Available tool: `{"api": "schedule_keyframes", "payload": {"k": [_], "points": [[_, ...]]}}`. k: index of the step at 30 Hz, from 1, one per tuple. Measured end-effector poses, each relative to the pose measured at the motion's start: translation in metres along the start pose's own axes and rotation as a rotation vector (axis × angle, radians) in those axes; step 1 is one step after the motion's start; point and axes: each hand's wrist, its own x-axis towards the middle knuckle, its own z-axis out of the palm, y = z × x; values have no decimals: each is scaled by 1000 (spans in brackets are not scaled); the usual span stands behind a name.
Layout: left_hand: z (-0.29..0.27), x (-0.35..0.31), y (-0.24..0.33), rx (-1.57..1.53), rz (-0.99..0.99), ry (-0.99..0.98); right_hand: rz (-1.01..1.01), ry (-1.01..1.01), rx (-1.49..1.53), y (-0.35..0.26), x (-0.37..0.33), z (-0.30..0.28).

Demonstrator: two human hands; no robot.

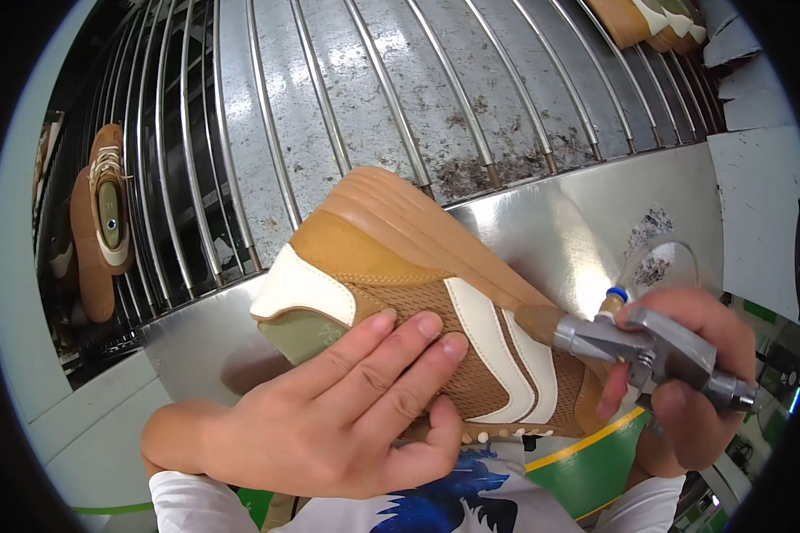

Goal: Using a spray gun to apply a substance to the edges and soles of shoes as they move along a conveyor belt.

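A brown and tan sneaker (400, 253) with white stripes lies on its side in front of me, its tan sole turned away from me. My left hand (329, 413) holds it, the fingertips pressed on the mesh side and the thumb bent near the lace edge. In my right hand (693, 373) is a metal glue gun with a brush tip (600, 338), a blue hose fitting and a clear tube. Its brownish bristle tip touches the seam between the sole and the upper, close to the white stripes. Part of the right fingers is hidden behind the gun.
Beyond the sneaker runs a roller conveyor (387, 89) of metal rods, with a steel ledge (587, 231) along its near edge. A pair of brown shoes (107, 213) lies at the left, and more shoes (649, 22) at the far right. Dried residue (653, 240) marks the ledge.
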Motion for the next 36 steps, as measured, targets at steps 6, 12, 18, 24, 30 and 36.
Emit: {"api": "schedule_keyframes", "payload": {"k": [6,12,18,24,30,36], "points": [[0,0,1,-8,-27,-13,70,131,-85,5,-32,-19],[-2,4,5,-22,-55,-30,85,87,-33,13,-63,-40],[-8,14,6,-5,-47,-35,85,175,51,19,-77,-52],[-28,36,4,81,105,-118,6,311,298,48,-65,-66],[-17,3,29,-462,-315,-259,136,389,143,95,-48,-110],[-8,-27,34,-340,-249,-265,291,133,265,52,4,-122]]}}
